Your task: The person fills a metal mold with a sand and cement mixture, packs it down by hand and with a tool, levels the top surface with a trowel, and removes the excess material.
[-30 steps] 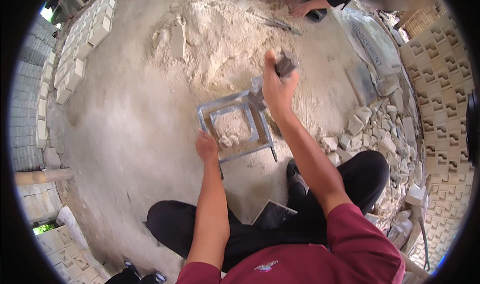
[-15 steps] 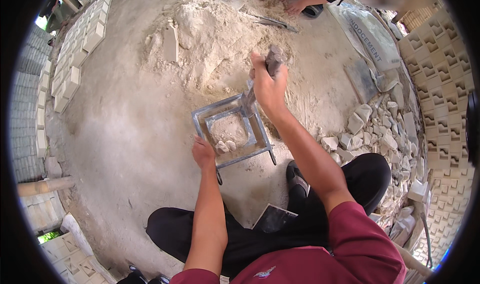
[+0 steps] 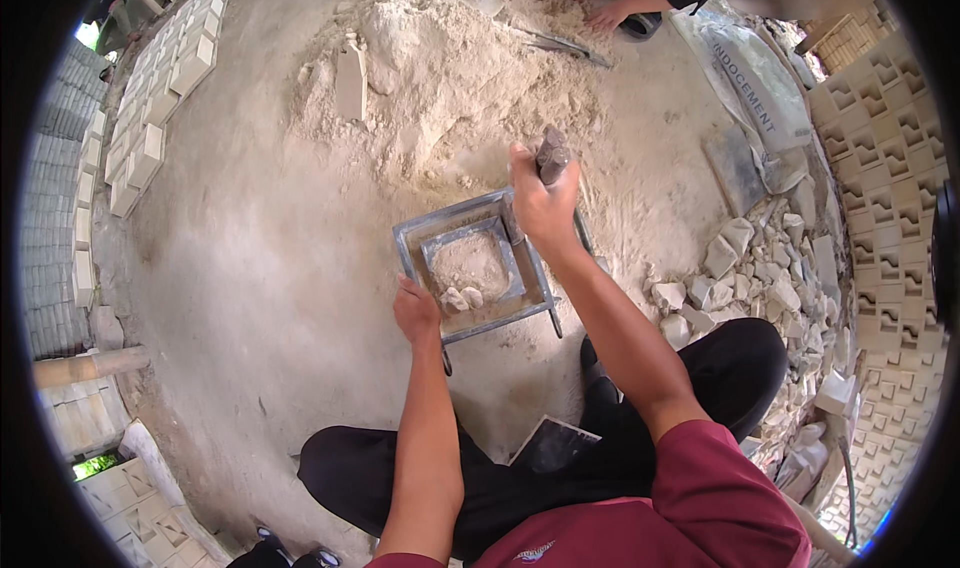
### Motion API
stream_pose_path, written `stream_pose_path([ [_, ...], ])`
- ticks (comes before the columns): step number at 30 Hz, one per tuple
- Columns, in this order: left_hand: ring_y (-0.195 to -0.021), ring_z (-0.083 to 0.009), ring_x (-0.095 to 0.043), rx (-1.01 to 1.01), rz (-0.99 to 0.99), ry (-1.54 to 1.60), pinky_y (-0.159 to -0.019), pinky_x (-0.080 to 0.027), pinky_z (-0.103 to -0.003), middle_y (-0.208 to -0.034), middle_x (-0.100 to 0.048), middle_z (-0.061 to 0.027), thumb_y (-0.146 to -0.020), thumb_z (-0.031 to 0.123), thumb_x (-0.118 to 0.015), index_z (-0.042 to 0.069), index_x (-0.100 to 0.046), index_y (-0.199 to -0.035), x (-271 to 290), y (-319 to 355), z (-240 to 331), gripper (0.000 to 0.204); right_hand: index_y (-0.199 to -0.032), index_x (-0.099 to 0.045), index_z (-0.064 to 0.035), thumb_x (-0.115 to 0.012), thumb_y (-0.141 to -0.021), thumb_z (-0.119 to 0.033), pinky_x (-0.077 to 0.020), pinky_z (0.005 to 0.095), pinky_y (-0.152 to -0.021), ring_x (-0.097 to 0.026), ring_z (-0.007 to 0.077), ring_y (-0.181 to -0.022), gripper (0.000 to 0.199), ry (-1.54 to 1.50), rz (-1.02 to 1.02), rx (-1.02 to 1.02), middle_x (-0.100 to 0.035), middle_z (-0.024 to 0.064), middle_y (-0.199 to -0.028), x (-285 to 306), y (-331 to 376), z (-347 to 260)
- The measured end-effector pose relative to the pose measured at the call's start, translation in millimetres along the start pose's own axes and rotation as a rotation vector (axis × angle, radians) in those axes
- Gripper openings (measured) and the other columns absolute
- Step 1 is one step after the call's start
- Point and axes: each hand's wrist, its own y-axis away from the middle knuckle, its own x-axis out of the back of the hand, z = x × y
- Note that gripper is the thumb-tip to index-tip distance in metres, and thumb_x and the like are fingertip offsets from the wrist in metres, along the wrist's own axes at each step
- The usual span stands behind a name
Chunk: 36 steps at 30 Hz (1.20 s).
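Observation:
A square grey metal mould rests on the floor before me, with a smaller square frame inside it. Pale powder and a few lumps lie within the inner square. My left hand is closed on the mould's left side, close to its near corner. In my right hand is a thick, rough grey-brown bar-like tool, held upright over the right side of the mould. Its lower end goes down into the channel between the two frames, partly hidden by my hand.
Beyond the mould rises a heap of pale powder, a flat tool at its edge. Another person's hands are at the far side. Broken pieces pile up at right near a sack. Blocks line the left.
My right hand and the tool have come down toward the mould's right channel. My left hand stays on the mould's left side. The whole view has shifted slightly.

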Motion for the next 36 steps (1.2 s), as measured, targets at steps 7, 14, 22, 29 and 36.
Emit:
stream_pose_path([
  [7,-0.092,-0.0513,-0.058,0.025,-0.019,0.012,-0.083,-0.044,-0.057,-0.091,-0.062,-0.0349,-0.101,0.042,-0.022,-0.011,-0.065,-0.087,3,4,2,0.069,-0.065,-0.049,-0.0063,-0.056,-0.091,-0.01,-0.028,0.0262,-0.046,-0.038,0.0044,-0.052,0.027,0.096,-0.029,0.209,-0.043,-0.0063,-0.057,1,9,0],
  [14,-0.086,-0.0502,-0.061,-0.008,-0.003,-0.047,-0.08,-0.047,-0.056,-0.086,-0.064,-0.0317,-0.101,0.039,-0.022,-0.009,-0.067,-0.085,2,-3,-5,0.067,-0.067,-0.046,-0.0073,-0.056,-0.091,-0.01,-0.0278,0.0268,-0.046,-0.036,0.0042,-0.053,0.026,0.126,-0.031,0.235,-0.042,-0.0061,-0.056,-2,3,-9],
  [22,-0.091,-0.0492,-0.06,0.027,-0.034,0.005,-0.082,-0.046,-0.055,-0.092,-0.064,-0.0322,-0.1,0.041,-0.021,-0.009,-0.066,-0.09,2,0,2,0.067,-0.06,-0.045,-0.008,-0.055,-0.091,-0.01,-0.026,0.0268,-0.043,-0.037,0.0037,-0.049,0.033,0.09,-0.052,0.105,-0.043,-0.006,-0.054,-4,1,-2],
  [29,-0.086,-0.0491,-0.061,-0.017,0.037,0.014,-0.078,-0.047,-0.056,-0.088,-0.064,-0.0311,-0.1,0.042,-0.022,-0.008,-0.066,-0.085,3,0,-10,0.069,-0.066,-0.045,-0.0079,-0.053,-0.092,-0.007,-0.027,0.0268,-0.044,-0.036,0.004,-0.05,0.027,0.058,-0.088,0.052,-0.042,-0.0057,-0.056,-11,4,-3],
  [36,-0.088,-0.0487,-0.061,0.008,0.004,0.042,-0.081,-0.046,-0.056,-0.089,-0.065,-0.031,-0.1,0.04,-0.023,-0.008,-0.067,-0.085,-1,-2,-6,0.067,-0.058,-0.042,-0.0091,-0.051,-0.092,-0.008,-0.0248,0.0268,-0.042,-0.034,0.0041,-0.047,0.036,0.084,-0.098,-0.003,-0.039,-0.0062,-0.052,-19,-4,-11],
])
